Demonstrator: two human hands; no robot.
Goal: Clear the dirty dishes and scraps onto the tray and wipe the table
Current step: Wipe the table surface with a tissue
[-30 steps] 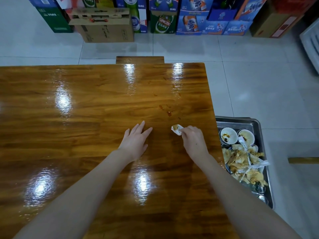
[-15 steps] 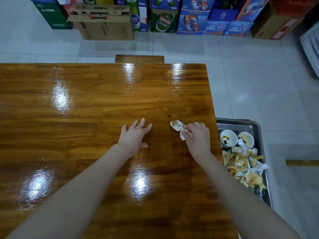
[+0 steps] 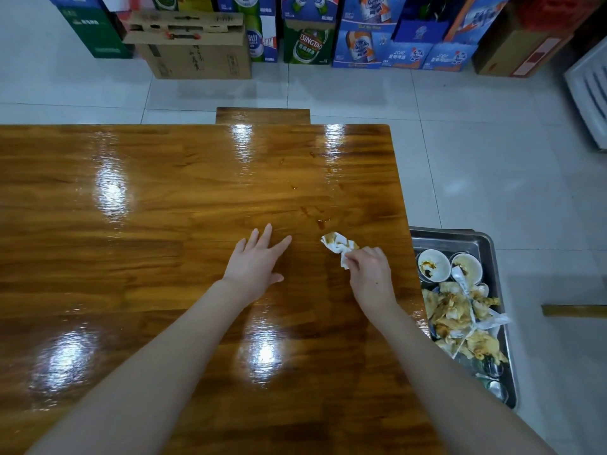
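My right hand (image 3: pixel 369 274) pinches a crumpled white tissue (image 3: pixel 338 245) stained brown, pressed on the glossy wooden table (image 3: pixel 164 208) near its right edge. Just beyond the tissue lie reddish-brown sauce spots (image 3: pixel 320 221), with smaller drips further back. My left hand (image 3: pixel 256 264) rests flat on the table, fingers straight and spread, a little left of the tissue. Right of the table, lower down, stands a metal tray (image 3: pixel 473 239) with two dirty white bowls (image 3: pixel 433 266) and a heap of soiled tissues and wrappers (image 3: pixel 460 316).
A wooden bench end (image 3: pixel 262 114) shows behind the table's far edge. Beer cartons and a brown cardboard box (image 3: pixel 197 50) line the far wall on the white tiled floor. Another wooden edge (image 3: pixel 573 310) juts in at the right.
My right hand has shifted the tissue slightly forward and right, toward the sauce spots, and more tissue shows beyond the fingers. The left hand has stayed flat in place.
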